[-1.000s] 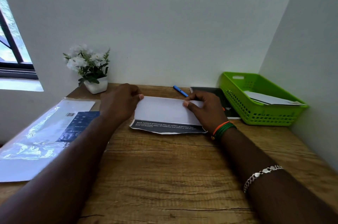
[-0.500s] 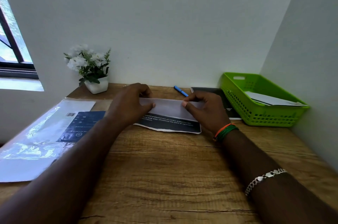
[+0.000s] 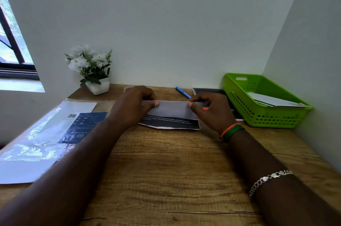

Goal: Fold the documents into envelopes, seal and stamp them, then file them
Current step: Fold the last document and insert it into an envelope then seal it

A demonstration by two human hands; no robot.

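- At the far middle of the wooden surface (image 3: 166,170), a folded document (image 3: 171,115) is pinched at its upper edge by both hands.
- Its left end is gripped by the left hand (image 3: 132,107), thumb in front and fingers curled behind the white flap.
- Its right end is clamped the same way by the right hand (image 3: 212,109), thumb tip pressed on the flap.
- The white flap is held raised, while the dark printed strip of the sheet is left lying flat on the surface.
- One document is seen in the hands.
- One blue pen (image 3: 183,92) is seen beyond it, and one dark notebook (image 3: 208,91) just beside the right hand.
- One green basket (image 3: 262,115) is placed at the right, against the wall; white paper or envelopes (image 3: 273,100) are held inside it, their number not clear.
- One potted white-flowered plant (image 3: 92,70) is set at the back left.
- One clear plastic sleeve (image 3: 42,133) with a dark printed sheet inside is laid on the left.
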